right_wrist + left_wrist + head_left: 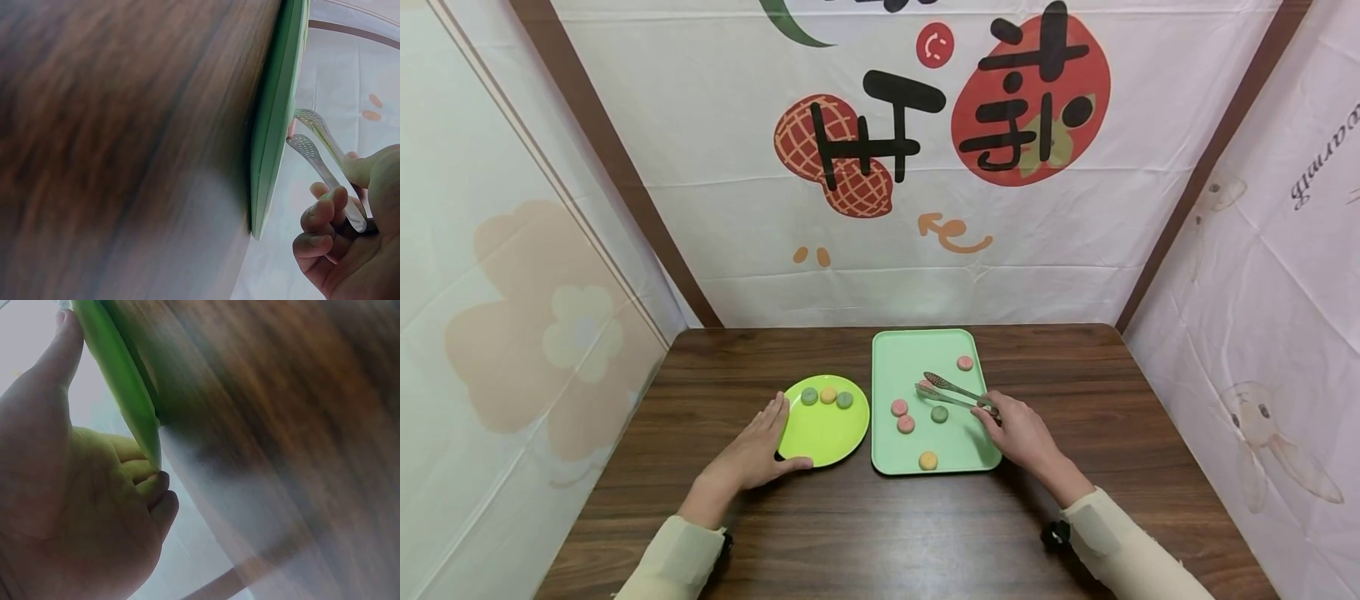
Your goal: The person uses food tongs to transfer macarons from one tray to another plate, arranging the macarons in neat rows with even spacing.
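My right hand (1021, 429) holds metal tongs (958, 388) by the handle end over the pale green tray (891, 354). The perforated tong tips (304, 145) are spread on either side of a pink macaron (927, 384), which they partly hide; I cannot tell whether they touch it. Also on the tray are other pink macarons (899, 407), a green macaron (939, 414) and a yellow macaron (928, 460). Against the left rim of a lime-green plate (823, 437) rests my left hand (756, 450), fingers extended and thumb spread along the near edge. Two green macarons (808, 396) and a yellow macaron (828, 395) form a row on the plate.
Plate and tray stand side by side on a dark wood table (910, 533), with a narrow gap between them. A printed white cloth (700, 167) rises behind the table's far edge, and similar cloths hang at both sides.
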`<action>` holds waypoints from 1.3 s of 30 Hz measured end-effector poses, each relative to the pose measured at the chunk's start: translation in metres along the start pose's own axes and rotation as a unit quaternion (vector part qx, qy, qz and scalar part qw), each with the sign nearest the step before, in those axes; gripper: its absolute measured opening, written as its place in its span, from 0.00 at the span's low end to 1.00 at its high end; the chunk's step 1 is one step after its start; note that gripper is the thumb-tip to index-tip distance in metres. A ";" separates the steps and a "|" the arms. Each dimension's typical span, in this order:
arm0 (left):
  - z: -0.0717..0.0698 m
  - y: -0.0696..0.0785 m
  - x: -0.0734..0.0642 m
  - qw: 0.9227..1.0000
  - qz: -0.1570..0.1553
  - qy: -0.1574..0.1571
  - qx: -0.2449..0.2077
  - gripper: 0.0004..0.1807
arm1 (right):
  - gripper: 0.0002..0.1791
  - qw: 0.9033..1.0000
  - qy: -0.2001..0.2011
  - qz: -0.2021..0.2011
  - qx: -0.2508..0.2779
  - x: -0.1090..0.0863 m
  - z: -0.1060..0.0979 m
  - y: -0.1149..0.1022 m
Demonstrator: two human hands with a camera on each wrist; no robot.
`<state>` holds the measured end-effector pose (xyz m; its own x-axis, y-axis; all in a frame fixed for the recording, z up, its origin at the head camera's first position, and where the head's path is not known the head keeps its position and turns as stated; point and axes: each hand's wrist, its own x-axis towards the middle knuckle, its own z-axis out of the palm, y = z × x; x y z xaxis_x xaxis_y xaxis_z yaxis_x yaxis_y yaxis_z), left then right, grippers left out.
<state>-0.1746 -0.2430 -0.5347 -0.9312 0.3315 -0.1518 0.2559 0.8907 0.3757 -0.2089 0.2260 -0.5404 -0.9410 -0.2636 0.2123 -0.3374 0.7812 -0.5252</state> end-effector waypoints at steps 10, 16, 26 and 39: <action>-0.001 -0.002 0.000 1.000 0.002 -0.005 -0.005 0.70 | 0.12 1.000 0.005 -0.009 -0.001 0.002 0.002 -0.005; -0.001 -0.003 0.000 1.000 0.004 -0.004 -0.005 0.70 | 0.13 1.000 0.012 -0.010 -0.004 0.003 0.003 -0.008; 0.000 -0.003 0.000 1.000 0.005 -0.001 -0.004 0.70 | 0.14 1.000 0.013 -0.024 0.009 0.006 0.005 -0.017; 0.001 -0.004 0.000 1.000 0.003 0.000 -0.004 0.70 | 0.12 0.999 0.006 -0.039 0.022 0.012 0.010 -0.031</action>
<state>-0.1755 -0.2460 -0.5372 -0.9296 0.3373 -0.1484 0.2599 0.8856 0.3849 -0.2098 0.1932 -0.5300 -0.9115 -0.3157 0.2636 -0.4107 0.7332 -0.5420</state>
